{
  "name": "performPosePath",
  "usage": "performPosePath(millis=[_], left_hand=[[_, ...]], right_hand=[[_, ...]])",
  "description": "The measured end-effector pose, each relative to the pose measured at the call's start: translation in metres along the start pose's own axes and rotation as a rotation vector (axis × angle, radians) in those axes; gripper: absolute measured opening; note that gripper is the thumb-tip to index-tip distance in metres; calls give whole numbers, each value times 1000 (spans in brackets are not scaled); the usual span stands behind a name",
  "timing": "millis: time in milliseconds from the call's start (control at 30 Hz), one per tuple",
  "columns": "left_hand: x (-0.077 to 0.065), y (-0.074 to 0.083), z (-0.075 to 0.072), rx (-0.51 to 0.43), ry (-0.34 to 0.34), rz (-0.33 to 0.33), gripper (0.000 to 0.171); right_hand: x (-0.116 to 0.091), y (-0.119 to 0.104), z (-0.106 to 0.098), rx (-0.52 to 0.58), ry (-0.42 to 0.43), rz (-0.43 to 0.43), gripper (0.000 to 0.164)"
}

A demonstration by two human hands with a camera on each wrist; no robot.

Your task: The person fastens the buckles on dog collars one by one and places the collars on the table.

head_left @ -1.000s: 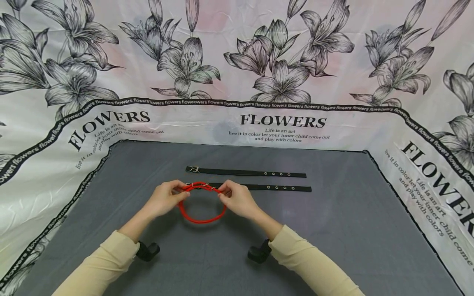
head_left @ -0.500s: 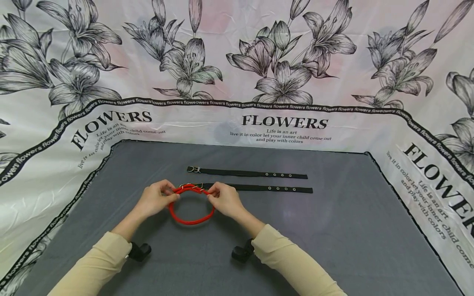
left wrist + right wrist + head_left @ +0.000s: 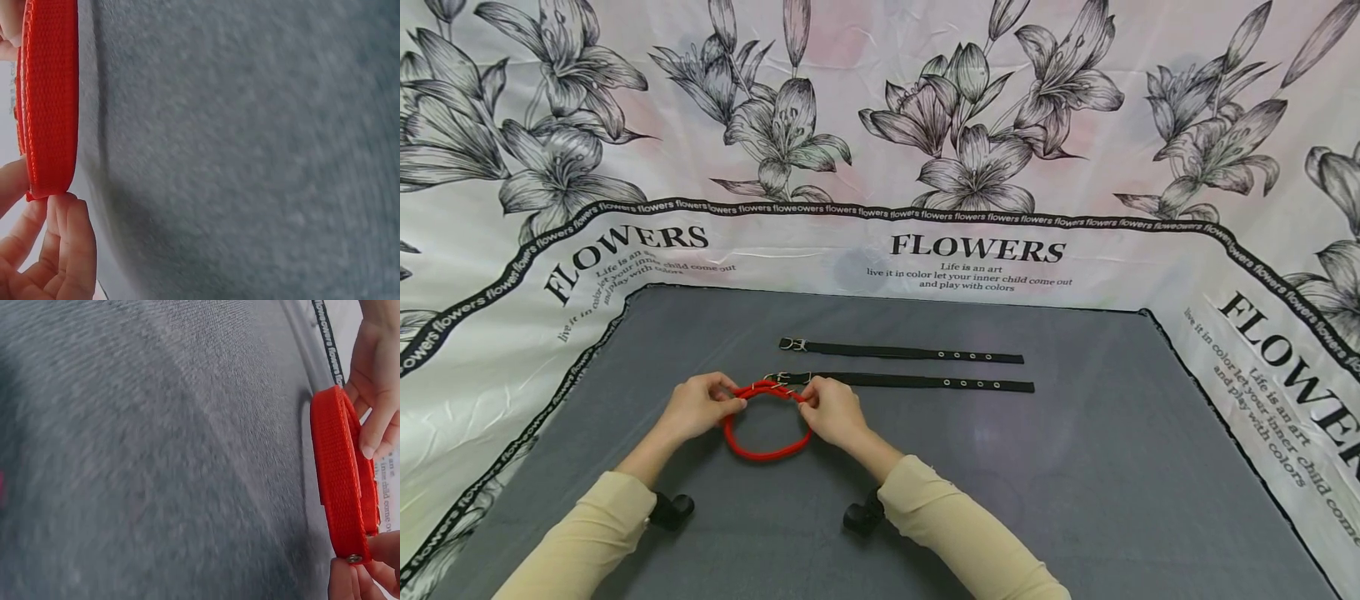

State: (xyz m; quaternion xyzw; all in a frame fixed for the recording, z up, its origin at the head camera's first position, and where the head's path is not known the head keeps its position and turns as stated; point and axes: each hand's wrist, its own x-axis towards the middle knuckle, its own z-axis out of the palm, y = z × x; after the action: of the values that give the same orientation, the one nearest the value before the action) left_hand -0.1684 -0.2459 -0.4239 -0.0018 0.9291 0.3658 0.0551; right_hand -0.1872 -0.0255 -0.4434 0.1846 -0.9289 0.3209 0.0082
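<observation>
A red webbing collar [image 3: 767, 457], formed into a loop with metal fittings along its far side, is held up over the grey cloth. At its left side my left hand [image 3: 700, 407] pinches the band between thumb and fingers. My right hand [image 3: 833, 412] grips the loop's right side near the metal fittings. The right wrist view shows a metal eyelet on the near end of the red collar [image 3: 340, 481], by the right fingertips. In the left wrist view, the woven face of the red collar [image 3: 52, 100] rises above the left fingers [image 3: 78, 244].
Just beyond the hands, a black collar [image 3: 895, 380] with a buckle and eyelets lies flat. Parallel to it, farther back, is a second black collar [image 3: 880, 352]. The grey cloth [image 3: 1075, 467] has a flower-printed white border [image 3: 985, 225] behind it.
Both hands have moved left and slightly toward the body, carrying the red collar along. More of the nearer black collar's buckle end now shows. The black collars stay in place.
</observation>
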Motion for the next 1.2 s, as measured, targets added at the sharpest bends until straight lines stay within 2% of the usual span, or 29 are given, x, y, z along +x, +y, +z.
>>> performPosePath(millis=[100, 367, 700, 933, 1200], left_hand=[[1, -5, 0, 8, -7, -29, 26], [1, -14, -2, 12, -14, -39, 28], [1, -16, -2, 22, -21, -61, 31], [0, -14, -2, 24, -33, -75, 34], [-1, -10, -11, 4, -68, -67, 44]], right_hand=[[0, -3, 4, -12, 5, -7, 5], [1, -11, 8, -30, 17, -31, 4], [3, -12, 12, -25, -5, -12, 5], [4, -11, 11, -35, -16, -32, 6], [7, -7, 1, -5, -28, -51, 8]])
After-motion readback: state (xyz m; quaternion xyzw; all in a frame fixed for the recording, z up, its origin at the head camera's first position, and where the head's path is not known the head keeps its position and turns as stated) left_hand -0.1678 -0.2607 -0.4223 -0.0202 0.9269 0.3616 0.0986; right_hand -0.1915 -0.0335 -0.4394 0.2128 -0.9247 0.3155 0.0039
